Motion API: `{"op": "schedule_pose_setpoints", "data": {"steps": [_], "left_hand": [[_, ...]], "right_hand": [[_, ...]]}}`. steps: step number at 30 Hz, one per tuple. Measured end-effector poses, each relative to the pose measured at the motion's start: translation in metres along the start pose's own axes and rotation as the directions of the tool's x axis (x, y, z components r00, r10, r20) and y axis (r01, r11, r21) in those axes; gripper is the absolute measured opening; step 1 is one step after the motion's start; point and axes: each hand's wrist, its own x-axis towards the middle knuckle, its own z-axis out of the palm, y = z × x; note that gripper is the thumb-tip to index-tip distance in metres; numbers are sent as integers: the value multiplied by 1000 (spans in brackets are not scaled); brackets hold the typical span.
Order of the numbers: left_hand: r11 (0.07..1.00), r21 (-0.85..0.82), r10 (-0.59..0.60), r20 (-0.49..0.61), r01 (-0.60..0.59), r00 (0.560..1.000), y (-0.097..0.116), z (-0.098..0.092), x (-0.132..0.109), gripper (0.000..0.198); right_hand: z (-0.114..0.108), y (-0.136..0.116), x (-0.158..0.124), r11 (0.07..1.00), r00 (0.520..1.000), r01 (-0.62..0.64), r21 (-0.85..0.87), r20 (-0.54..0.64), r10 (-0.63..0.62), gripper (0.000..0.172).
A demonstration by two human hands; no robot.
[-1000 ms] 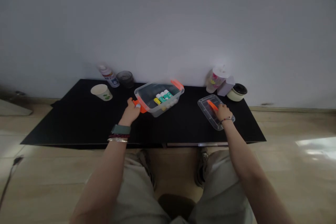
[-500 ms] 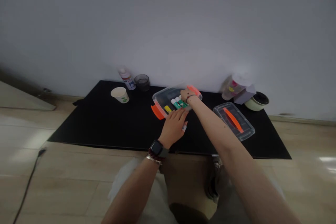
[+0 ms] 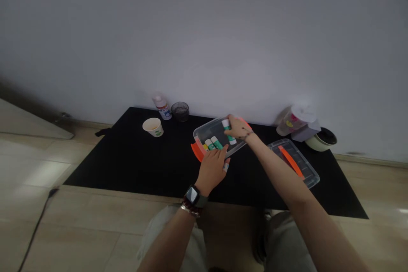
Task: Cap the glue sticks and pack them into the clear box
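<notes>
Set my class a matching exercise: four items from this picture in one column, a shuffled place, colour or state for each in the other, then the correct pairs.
1. right hand
2. left hand
3. lid handle
4. paper cup

A. at the near edge of the clear container
B. white with green print
C. holding a green-and-white tube
D. orange

Pairs: 1-C, 2-A, 3-D, 4-B

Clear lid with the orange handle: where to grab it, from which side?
Probably mid-length on the orange handle, pinching across its width: it runs lengthwise along the clear lid, which lies flat. Come from above right; in view, the right forearm overlaps the lid's near-left edge.
</notes>
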Motion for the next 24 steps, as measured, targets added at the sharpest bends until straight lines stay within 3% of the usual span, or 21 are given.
{"op": "schedule_pose_setpoints", "data": {"steps": [2, 4, 7, 10, 13, 16, 21, 23, 24], "left_hand": [[999, -33, 23, -48, -24, 999, 3, -2, 0, 46], [994, -97, 49, -111, -60, 993, 13, -2, -2, 52], [961, -265, 53, -110, -80, 993, 37, -1, -5, 61], [908, -418, 57, 125, 0, 991, 62, 6, -7, 47], [842, -494, 3, 404, 215, 915, 77, 16, -9, 33], [690, -605, -23, 530, 397, 848, 84, 23, -9, 36], [318, -771, 46, 594, 552, 803, 91, 21, -1, 50], [133, -757, 125, 653, 640, 747, 90, 16, 1, 55], [61, -713, 201, 694, 698, 691, 87, 13, 0, 57]], "right_hand": [[-14, 13, -30, 978, 990, 36, 204, -142, -6, 50], [-22, 25, -69, 897, 967, 110, 428, -254, 3, 48], [-19, 32, -127, 790, 977, 106, 603, -213, 32, 38], [-5, 28, -163, 860, 989, -24, 509, -112, 94, 28], [5, 27, -178, 942, 977, -156, 298, -91, 191, 26], [9, 32, -182, 947, 968, -198, 255, -99, 229, 28], [12, 48, -185, 946, 952, -246, 212, -131, 277, 34], [4, 63, -186, 944, 939, -271, 190, -161, 303, 35], [-4, 73, -186, 941, 930, -288, 176, -183, 319, 35]]}}
